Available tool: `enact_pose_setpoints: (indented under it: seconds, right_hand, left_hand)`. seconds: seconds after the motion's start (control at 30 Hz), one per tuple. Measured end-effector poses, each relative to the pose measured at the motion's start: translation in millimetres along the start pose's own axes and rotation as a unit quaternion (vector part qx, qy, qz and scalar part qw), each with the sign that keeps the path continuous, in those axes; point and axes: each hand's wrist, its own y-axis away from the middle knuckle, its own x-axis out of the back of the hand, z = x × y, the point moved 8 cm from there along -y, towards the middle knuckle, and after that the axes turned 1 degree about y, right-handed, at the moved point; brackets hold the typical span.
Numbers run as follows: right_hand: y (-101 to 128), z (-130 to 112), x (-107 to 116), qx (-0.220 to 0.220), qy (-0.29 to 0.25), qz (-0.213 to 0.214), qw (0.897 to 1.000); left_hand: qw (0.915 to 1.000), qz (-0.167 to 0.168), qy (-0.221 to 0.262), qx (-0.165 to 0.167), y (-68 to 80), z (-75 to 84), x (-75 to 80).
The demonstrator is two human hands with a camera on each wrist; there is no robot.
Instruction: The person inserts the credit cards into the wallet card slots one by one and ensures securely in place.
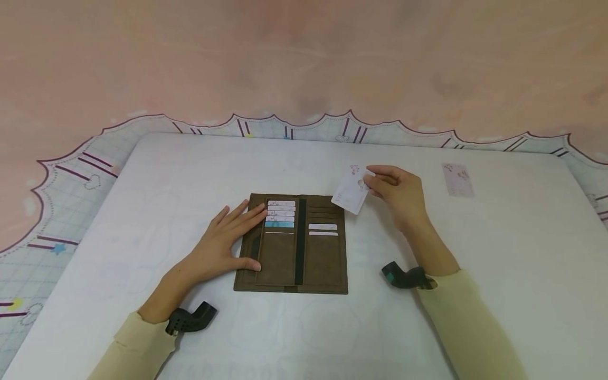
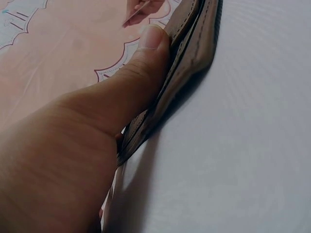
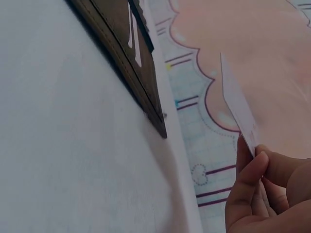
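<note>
Two hands at work on a white table (image 1: pixel 499 253). Left hand (image 1: pixel 228 237) lies flat, fingers straight, on the left half of the open brown wallet (image 1: pixel 296 245), thumb along its edge, apparently pinning it open. Right hand (image 1: pixel 399 192) pinches a white card (image 1: pixel 351 192) between thumb and fingertips, raised just beyond the wallet's top right corner. Several cards fill the slots. Another card (image 1: pixel 457 179) lies well apart to the right.

Left hand (image 1: pixel 228 240) flat, fingers straight, palm down. Right hand (image 1: pixel 396 194) raised further right, thumb and fingers pinched together.
</note>
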Motion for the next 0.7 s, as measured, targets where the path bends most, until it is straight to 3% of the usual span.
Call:
enact_pose_setpoints:
  seconds: [0.13, 0.4, 0.7]
  right_hand:
    - [-4, 0, -12, 0.011, -0.02, -0.015, 1.0]
    - [-5, 2, -37, 0.01, 0.0, -0.045, 0.999]
    - [-5, 10, -45, 0.011, 0.004, -0.058, 0.998]
  left_hand:
    - [1.0, 0.001, -0.002, -0.002, -0.2, 0.3, 0.0]
    - [1.0, 0.005, -0.002, -0.007, 0.2, -0.2, 0.2]
    - [0.9999, 0.005, -0.006, -0.01, 0.0, -0.1, 0.3]
